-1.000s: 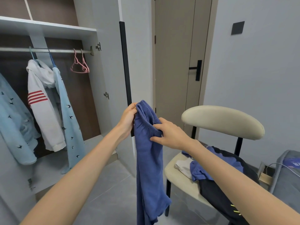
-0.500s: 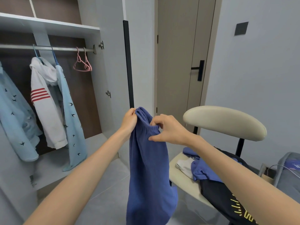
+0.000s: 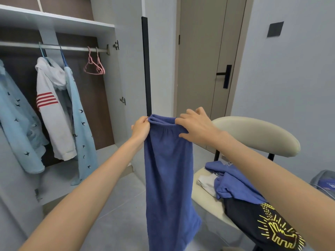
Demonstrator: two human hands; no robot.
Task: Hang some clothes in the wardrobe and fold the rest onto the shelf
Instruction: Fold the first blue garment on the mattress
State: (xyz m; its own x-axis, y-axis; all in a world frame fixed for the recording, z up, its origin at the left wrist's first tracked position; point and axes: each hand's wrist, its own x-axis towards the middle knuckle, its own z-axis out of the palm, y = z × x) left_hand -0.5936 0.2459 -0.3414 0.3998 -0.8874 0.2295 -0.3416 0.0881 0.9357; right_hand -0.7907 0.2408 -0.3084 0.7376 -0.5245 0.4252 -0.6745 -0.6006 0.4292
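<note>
Left hand: pinches one waistband corner of the blue trousers, fingers curled tight.
Right hand: clasps the other corner, thumb in front.
Trousers: hang full length beside the chair, with the waistband stretched flat. I judge this lines up the legs for folding.
Pile: waits on the chair seat.
Pink hangers: bare on the rail.

A closed beige door carries a black lever handle. On the pale wall to its right sits a dark switch plate. A cream padded chair stands on the grey tiled floor.
</note>
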